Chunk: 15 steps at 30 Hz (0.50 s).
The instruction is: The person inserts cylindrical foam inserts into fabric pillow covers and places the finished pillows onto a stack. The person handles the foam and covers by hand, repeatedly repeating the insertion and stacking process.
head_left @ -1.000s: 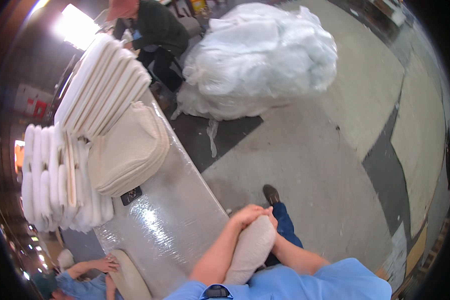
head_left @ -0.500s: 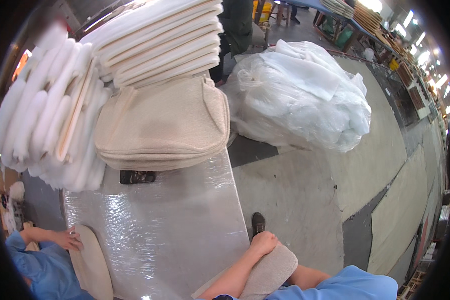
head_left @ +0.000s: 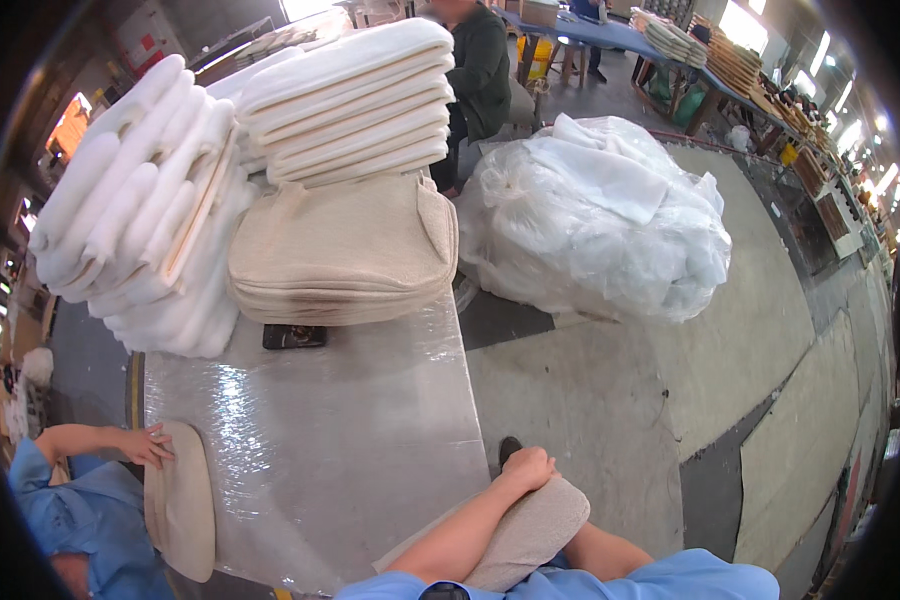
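A beige textured fabric piece (head_left: 545, 520), like a cushion cover, lies across my lap at the bottom middle. My left hand (head_left: 530, 468) is closed at its upper edge, the forearm lying over the fabric. On the other side my right forearm (head_left: 605, 553) runs in behind the piece, which hides the right hand and its fingers. A pile of similar beige covers (head_left: 345, 250) lies on the plastic-wrapped table (head_left: 370, 400) in front of me. Just below the pile sits a small dark object (head_left: 294, 336), perhaps a phone.
At the left, a co-worker's hand (head_left: 148, 446) rests on another beige cover (head_left: 188, 500). White padded pieces (head_left: 135, 190) and a folded white stack (head_left: 355, 100) stand at the table's back. A bulging clear plastic bag (head_left: 595, 220) of white material is on the floor; another person (head_left: 480, 70) is behind.
My view has tilted up and shifted slightly, showing more background. My left hand stays at the beige cover's edge. The co-worker's hand has shifted slightly on their cover.
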{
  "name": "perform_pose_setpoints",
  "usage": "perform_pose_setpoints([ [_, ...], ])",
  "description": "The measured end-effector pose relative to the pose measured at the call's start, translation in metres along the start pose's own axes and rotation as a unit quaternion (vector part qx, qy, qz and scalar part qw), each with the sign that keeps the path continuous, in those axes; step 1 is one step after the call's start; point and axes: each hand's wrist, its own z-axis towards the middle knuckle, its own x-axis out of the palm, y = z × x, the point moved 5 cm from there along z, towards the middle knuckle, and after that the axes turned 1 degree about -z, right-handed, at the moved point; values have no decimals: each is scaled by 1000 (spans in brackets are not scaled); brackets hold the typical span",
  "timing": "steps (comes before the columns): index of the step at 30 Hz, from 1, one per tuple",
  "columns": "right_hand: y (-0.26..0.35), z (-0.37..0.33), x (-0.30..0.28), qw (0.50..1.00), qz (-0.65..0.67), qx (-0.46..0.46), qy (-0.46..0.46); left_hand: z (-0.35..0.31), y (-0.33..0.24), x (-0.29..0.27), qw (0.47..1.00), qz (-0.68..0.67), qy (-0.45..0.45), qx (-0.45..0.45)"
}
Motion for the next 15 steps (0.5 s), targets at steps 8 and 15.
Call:
perform_pose_setpoints([
  [8, -11, 4, -17, 1000, -9, 7, -6, 5, 31, 16, 997, -80, -8, -17],
  [15, -26, -7, -48, 999, 36, 26, 3, 15, 40, 29, 996, -79, 39, 7],
])
